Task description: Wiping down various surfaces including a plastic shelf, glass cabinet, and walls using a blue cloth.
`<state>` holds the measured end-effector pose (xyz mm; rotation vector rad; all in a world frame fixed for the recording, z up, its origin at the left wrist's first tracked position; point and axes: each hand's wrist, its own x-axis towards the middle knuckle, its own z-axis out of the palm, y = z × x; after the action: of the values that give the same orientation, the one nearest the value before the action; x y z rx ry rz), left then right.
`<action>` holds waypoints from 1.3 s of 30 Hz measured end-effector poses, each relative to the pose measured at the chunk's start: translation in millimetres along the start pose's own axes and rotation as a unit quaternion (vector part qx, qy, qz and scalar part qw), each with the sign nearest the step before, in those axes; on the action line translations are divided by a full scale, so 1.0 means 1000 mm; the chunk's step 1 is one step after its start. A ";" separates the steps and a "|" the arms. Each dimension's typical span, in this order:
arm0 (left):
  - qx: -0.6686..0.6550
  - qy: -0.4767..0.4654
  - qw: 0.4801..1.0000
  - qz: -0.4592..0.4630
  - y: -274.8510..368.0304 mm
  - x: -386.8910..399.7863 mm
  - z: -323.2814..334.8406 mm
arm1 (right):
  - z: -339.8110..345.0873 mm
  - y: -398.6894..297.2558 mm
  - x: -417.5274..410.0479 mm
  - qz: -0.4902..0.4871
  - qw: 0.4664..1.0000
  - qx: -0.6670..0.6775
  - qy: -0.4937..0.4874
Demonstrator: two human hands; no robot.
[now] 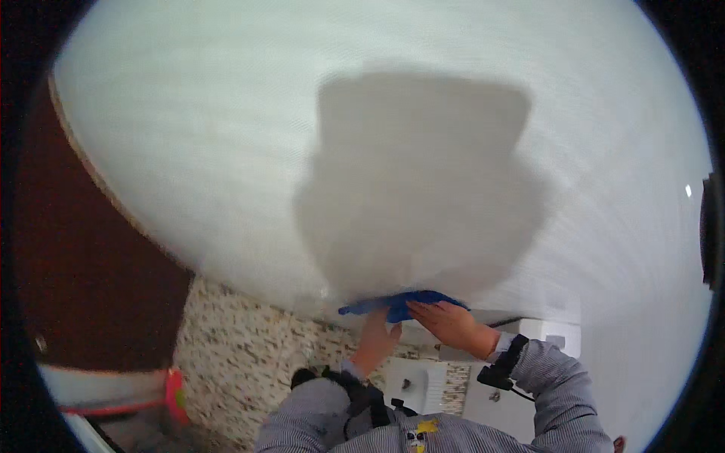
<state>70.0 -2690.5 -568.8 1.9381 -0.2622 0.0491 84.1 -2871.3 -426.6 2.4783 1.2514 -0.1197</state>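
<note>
A blue cloth (403, 304) lies spread against the lower part of a large pale, smooth surface. My right hand (450, 327) presses on the cloth's right part with its fingers stretched to the left. My left hand (376, 341) touches the middle of the cloth from below, its thumb apart from the fingers. Both wrists come out of striped grey sleeves with black straps around them.
Below the pale surface (419, 170) is a speckled mosaic floor (243, 340). A dark brown panel (102, 255) stands at the left, above a pink-edged item (175, 396). A white fixture (416, 385) with a ribbed part lies near my body, and a white box (552, 334) sits beyond my right wrist.
</note>
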 end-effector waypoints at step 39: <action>0.370 0.108 0.553 0.739 0.391 0.165 -0.108 | -0.131 0.065 -0.041 0.516 0.529 -0.076 0.669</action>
<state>160.0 -2754.7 -144.9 1.8107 -1.8849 1.7381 99.6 -2891.5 -276.4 2.3974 -0.3214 2.3437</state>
